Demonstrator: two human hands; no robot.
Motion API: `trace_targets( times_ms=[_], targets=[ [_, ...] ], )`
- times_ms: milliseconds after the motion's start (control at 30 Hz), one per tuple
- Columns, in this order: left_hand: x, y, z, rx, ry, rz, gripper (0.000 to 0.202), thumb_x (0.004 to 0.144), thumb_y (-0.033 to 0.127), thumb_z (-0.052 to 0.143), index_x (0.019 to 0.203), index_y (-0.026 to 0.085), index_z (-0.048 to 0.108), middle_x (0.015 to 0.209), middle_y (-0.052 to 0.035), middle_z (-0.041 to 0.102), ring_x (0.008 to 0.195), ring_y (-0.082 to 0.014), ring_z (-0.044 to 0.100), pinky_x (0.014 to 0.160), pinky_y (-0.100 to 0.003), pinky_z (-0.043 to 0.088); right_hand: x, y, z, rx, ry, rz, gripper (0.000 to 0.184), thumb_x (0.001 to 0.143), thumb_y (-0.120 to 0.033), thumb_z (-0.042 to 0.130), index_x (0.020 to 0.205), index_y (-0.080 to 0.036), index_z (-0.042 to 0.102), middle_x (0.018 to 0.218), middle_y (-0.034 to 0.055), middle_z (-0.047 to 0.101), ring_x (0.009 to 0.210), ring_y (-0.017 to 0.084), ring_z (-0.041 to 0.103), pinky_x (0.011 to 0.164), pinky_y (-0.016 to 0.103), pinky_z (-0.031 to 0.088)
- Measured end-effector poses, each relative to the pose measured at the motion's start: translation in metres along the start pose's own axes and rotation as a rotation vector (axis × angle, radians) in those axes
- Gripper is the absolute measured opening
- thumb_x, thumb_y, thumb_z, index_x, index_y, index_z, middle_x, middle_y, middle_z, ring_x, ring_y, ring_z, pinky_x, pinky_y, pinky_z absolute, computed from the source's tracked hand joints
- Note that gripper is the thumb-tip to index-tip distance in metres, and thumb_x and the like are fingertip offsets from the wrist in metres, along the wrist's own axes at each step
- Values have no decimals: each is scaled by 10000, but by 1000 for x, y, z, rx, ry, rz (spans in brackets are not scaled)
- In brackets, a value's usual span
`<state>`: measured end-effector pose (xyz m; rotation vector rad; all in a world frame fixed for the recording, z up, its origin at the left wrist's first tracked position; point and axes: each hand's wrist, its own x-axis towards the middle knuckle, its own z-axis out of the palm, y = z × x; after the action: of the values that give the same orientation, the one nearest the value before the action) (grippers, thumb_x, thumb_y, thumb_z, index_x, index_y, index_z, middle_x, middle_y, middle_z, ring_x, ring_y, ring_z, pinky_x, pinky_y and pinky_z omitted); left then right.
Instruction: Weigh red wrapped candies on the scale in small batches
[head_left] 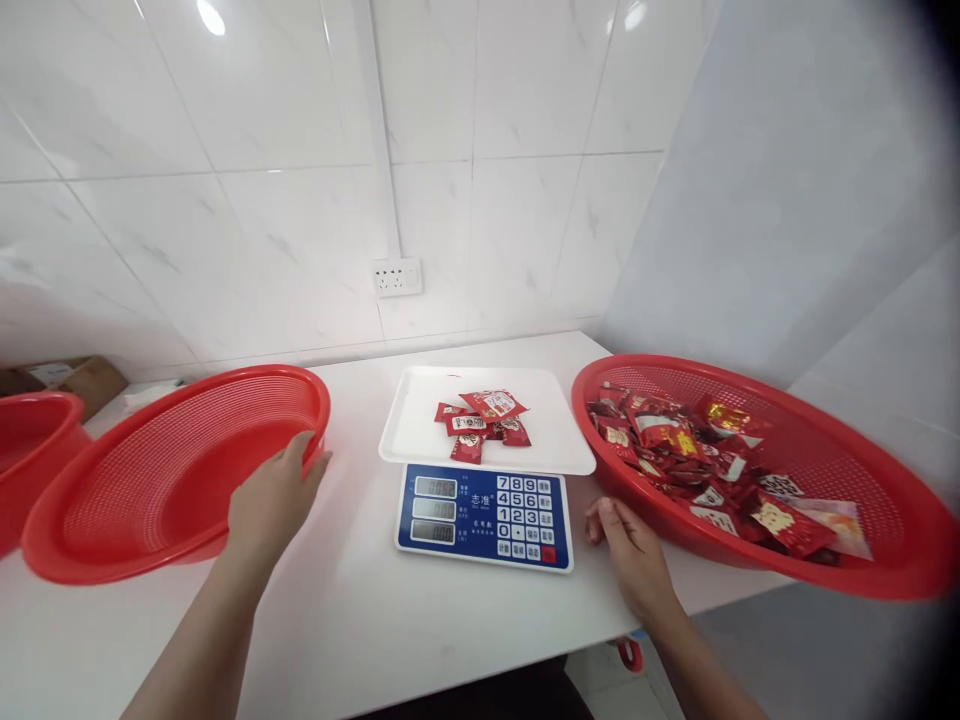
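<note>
Head view: few red packets [498,405] on scale [484,535], more remain in right basket [889,480]; left hand [274,495] pinches left basket [97,500] rim; right hand [636,555] fingers curled, hold unclear.

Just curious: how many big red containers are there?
3: the left container, cut off by the edge; the middle container, at the left hand; the right container, holding packets. Others may be hidden.

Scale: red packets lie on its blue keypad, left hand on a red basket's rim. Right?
No: the red packets lie on the white tray, not the blue keypad, per the head view. Left hand on a red basket's rim stands.
</note>
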<state>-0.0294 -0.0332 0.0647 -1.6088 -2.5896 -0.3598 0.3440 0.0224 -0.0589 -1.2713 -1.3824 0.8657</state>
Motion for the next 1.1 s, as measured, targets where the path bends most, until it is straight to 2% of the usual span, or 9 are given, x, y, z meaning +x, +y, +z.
trace_targets(
  times_ms=[133, 233, 333, 400, 567, 733, 967, 1033, 1100],
  targets=[
    [2, 36, 8, -23, 48, 152, 496, 874, 458, 278, 1238, 179, 465, 1114, -176, 624, 1032, -354, 574, 776, -469, 459, -1, -1, 1, -7, -27, -2, 426, 823, -601, 425, 678, -218, 541, 530, -4, 492, 539, 174, 496, 546, 295, 420],
    [9, 76, 11, -116, 165, 379, 444, 869, 410, 358, 1225, 178, 486, 1303, -161, 503, 1239, -324, 417, 1008, -496, 314, -1, -6, 2, -14, -38, -14, 424, 815, -604, 436, 674, -221, 552, 522, -7, 488, 531, 173, 497, 534, 291, 423],
    [19, 124, 12, -278, 34, 689, 432, 866, 396, 395, 1240, 192, 467, 1296, -112, 514, 1233, -235, 427, 1015, -392, 353, 0, -8, 2, -20, -38, -15, 436, 795, -619, 452, 674, -217, 566, 517, -5, 495, 525, 174, 503, 526, 291, 430],
    [28, 152, 14, -282, -52, 804, 436, 838, 410, 460, 1234, 227, 471, 1287, -60, 532, 1228, -189, 434, 995, -314, 380, 0, -8, 3, -19, -37, -15, 445, 783, -630, 460, 676, -212, 572, 517, -1, 499, 526, 178, 508, 524, 294, 435],
    [57, 189, 30, -171, -161, 822, 400, 828, 336, 475, 1206, 209, 501, 1149, -86, 622, 1042, -239, 575, 846, -353, 456, -2, -6, 3, -10, -26, -17, 455, 776, -634, 465, 694, -203, 586, 528, 1, 499, 533, 174, 507, 526, 290, 440],
    [73, 173, 16, -63, -123, 673, 367, 856, 281, 409, 1220, 265, 461, 1129, -67, 636, 957, -241, 612, 743, -336, 458, -2, -1, 2, -10, -40, 8, 501, 762, -667, 450, 712, -188, 589, 532, 2, 503, 537, 166, 507, 528, 279, 436],
    [72, 70, -58, 76, 17, 285, 455, 880, 430, 251, 1185, 182, 481, 1002, -158, 651, 842, -350, 617, 634, -449, 456, -1, 8, 2, -9, -66, 29, 498, 766, -664, 447, 738, -189, 594, 543, 5, 513, 556, 169, 512, 550, 279, 438],
    [69, 51, -67, 64, -25, 262, 482, 858, 465, 304, 1233, 200, 453, 1099, -141, 627, 914, -337, 608, 673, -435, 469, 0, 9, 3, -5, -73, 28, 493, 767, -660, 450, 741, -189, 593, 546, 4, 513, 561, 169, 514, 555, 279, 440],
    [67, 49, -63, 3, -105, 289, 563, 826, 517, 365, 1304, 221, 389, 1233, -117, 569, 1012, -304, 587, 747, -404, 478, 1, 8, 3, -2, -81, 25, 488, 771, -655, 451, 748, -188, 592, 549, 3, 512, 568, 169, 515, 563, 280, 442]
  ],
)
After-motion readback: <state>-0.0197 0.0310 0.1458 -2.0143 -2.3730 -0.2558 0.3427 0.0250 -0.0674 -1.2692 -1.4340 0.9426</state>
